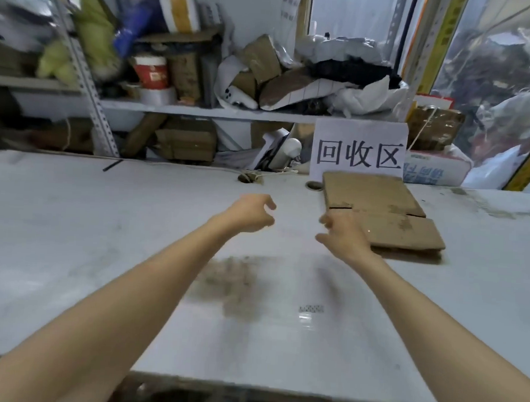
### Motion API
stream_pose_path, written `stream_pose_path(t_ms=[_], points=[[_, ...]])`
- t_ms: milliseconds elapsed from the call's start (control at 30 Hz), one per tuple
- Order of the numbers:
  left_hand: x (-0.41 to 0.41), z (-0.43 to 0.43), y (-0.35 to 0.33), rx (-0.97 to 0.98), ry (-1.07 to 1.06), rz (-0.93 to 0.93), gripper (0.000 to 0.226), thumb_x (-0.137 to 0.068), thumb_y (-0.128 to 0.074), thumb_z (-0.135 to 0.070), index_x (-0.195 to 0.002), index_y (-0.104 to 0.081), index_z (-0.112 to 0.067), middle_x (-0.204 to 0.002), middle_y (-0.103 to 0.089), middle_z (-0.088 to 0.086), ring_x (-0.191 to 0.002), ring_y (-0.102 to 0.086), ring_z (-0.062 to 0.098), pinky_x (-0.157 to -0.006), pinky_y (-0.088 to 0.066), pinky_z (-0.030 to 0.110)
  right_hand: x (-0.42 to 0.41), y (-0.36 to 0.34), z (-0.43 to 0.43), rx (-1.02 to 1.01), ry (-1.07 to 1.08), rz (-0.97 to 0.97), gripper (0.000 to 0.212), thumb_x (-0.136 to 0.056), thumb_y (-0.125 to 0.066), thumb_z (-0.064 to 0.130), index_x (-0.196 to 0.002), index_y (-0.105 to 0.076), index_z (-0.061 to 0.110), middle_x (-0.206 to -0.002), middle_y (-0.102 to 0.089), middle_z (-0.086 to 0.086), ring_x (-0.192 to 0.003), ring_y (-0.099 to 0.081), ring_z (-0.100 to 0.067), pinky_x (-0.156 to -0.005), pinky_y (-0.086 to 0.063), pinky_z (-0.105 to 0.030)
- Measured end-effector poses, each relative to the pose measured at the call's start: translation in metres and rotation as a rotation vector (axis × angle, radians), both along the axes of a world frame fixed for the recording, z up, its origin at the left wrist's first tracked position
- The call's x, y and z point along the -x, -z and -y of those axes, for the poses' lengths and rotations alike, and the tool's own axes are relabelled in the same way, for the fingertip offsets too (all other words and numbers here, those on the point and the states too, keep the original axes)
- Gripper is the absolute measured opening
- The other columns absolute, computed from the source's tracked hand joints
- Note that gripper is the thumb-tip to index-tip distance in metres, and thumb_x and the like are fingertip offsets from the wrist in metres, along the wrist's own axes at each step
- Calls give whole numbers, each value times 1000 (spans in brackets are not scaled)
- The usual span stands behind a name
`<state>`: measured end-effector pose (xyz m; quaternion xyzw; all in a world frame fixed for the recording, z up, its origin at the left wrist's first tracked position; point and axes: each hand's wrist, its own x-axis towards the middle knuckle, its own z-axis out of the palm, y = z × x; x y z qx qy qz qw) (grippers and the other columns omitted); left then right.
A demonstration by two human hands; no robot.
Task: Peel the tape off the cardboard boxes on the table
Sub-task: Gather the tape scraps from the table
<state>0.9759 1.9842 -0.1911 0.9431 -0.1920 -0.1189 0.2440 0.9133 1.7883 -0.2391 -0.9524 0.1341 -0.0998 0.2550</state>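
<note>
cardboard box (379, 213): flat on surface (71, 236), far side, right of centre | sign (360, 150): upright just behind box | shelf (185, 109): behind surface, cup (150, 72) on it | left hand (250, 214): over surface, left of box | right hand (343, 232): at box's near-left edge

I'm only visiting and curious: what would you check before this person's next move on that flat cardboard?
1. Left hand free: ok, fingers loosely curled, holding nothing.
2. Right hand free: ok, holding nothing.
3. Right hand touching the cardboard box: cannot tell, it overlaps the box's left edge in this view.
4. Box lying flat on the table: ok.
5. Tape to peel in sight: cannot tell, only scuffed patches show on the box.
</note>
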Motion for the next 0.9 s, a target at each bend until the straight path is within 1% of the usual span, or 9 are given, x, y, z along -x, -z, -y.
stream_pose_path(t_ms=[67, 133, 233, 333, 433, 533, 700, 800, 900], points=[[11, -54, -3, -178, -68, 42, 41, -96, -57, -20, -136, -55, -15, -139, -55, 8, -126, -51, 27, -101, -41, 31, 9, -1, -46, -138, -121, -72, 27, -78, -75, 22, -101, -64, 11, -100, -67, -11, -81, -60, -20, -66, -47, -28], [25, -98, 2, -237, -111, -29, 39, -99, -53, -28, -134, -59, -12, -138, -57, 7, -125, -52, 29, -97, -43, 25, 17, 3, -91, -297, -148, -122, 32, -78, -76, 26, -98, -65, 4, -87, -68, -12, -69, -66, -24, -61, -56, -34], [47, -131, 18, 64, -170, -261, 48, -97, -59, -40, -139, -55, -17, -130, -57, 7, -105, -58, 30, -70, -51, 26, 26, 13, -141, -368, -82, -126, 43, -77, -77, 34, -95, -66, -4, -80, -64, -9, -70, -69, -30, -68, -59, -41], [60, -131, 41, 354, -336, -189, 72, -81, -80, -30, -140, -46, -8, -131, -55, 13, -108, -58, 27, -79, -53, 36, 33, 25, -161, -486, 3, -58, 53, -72, -81, 31, -112, -57, 5, -101, -58, -6, -81, -61, -16, -66, -49, -26], [65, -128, 63, 439, -412, -82, 70, -70, -89, -24, -128, -55, -6, -125, -61, 10, -110, -60, 24, -89, -50, 30, 37, 34, -170, -612, -80, 28, 54, -70, -82, 18, -115, -54, 9, -104, -64, -7, -91, -63, -17, -72, -55, -29], [67, -131, 78, 461, -320, -38, 56, -71, -88, -23, -121, -64, -12, -118, -67, 3, -109, -63, 19, -89, -48, 23, 37, 44, -174, -452, -225, 47, 35, -69, -81, 15, -101, -66, 14, -94, -70, -1, -89, -67, -15, -75, -55, -24], [58, -154, 84, 509, -65, -166, 27, -95, -64, -33, -118, -70, -21, -115, -70, -6, -108, -65, 12, -93, -50, 25, 31, 55, -171, -432, -207, 93, 27, -66, -73, 0, -79, -69, 23, -82, -64, 1, -70, -62, -16, -52, -55, -35], [49, -157, 84, 389, -11, -50, 24, -91, -68, -18, -115, -73, -20, -111, -69, -10, -109, -57, 5, -90, -43, 13, 31, 62, -178, -21, -165, 206, 25, -74, -70, 8, -94, -67, 23, -92, -61, 0, -90, -52, -19, -63, -41, -29], [44, -149, 83, 349, -48, 20, 18, -84, -77, -14, -99, -75, -22, -102, -69, -7, -96, -59, 7, -72, -41, 9, 40, 63, -175, 73, -76, 240, 29, -82, -67, 16, -110, -60, 19, -117, -56, -4, -96, -54, -24, -69, -43, -30]])
